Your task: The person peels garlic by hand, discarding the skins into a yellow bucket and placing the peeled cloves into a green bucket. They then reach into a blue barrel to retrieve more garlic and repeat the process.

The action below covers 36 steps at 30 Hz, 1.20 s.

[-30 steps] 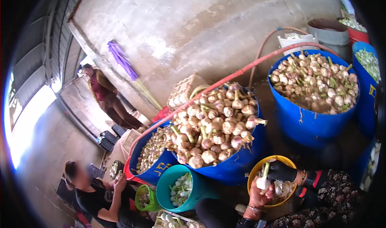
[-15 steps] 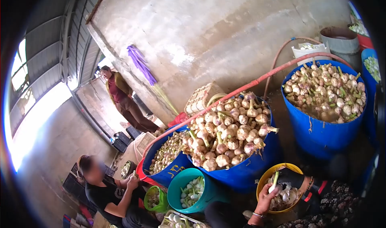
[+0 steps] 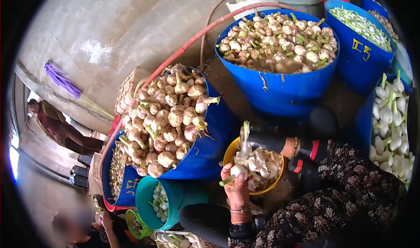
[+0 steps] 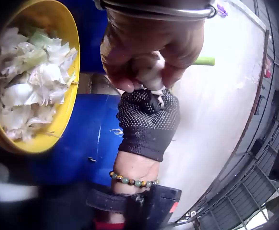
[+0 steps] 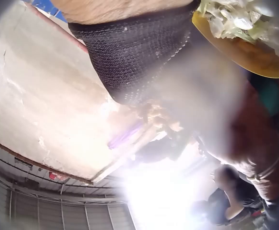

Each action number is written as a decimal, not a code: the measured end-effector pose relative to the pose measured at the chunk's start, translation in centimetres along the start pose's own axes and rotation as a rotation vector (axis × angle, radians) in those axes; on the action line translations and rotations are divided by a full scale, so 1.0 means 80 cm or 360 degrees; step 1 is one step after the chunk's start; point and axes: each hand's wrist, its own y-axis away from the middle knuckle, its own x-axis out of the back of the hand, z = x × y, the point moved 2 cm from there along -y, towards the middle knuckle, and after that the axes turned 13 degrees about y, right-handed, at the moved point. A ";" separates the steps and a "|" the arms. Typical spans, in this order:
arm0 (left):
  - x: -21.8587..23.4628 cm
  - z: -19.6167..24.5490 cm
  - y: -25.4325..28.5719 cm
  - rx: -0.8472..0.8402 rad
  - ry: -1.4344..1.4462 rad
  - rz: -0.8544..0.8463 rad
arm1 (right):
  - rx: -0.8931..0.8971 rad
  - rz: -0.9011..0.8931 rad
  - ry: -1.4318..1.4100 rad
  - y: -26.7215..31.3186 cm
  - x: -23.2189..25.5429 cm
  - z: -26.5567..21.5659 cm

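Note:
My bare left hand grips a white garlic bulb, its cut green stem pointing left and down. In the left wrist view the left fingers wrap the bulb from both sides. My right hand, in a dark dotted glove, is curled right up against the bulb, with pale bits of skin at its fingertips. In the head view a strip of garlic skin with a greenish end hangs at the gloved fingers. Below both hands stands a yellow bucket with loose garlic skins.
Blue barrels heaped with unpeeled garlic stand ahead; a red hose crosses behind. A teal bucket with peeled bulbs is at lower left. More peeled garlic lies at right. One person stands back left; another sits lower left.
The head view has swung right, so the barrels shift left. The bulb in my left hand has turned: its stem pointed up before and points left and down now.

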 end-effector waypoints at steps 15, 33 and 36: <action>0.031 0.011 -0.011 -0.0301 -0.0657 -0.0109 | 0.1009 -0.0377 0.1958 0.024 -0.062 -0.039; 0.030 0.011 0.003 0.0031 -0.0087 -0.0167 | 0.0605 -0.0270 0.1658 0.007 -0.046 -0.019; 0.006 0.018 0.011 0.0044 -0.0032 -0.0194 | 0.0551 -0.0073 0.1746 0.002 -0.039 -0.004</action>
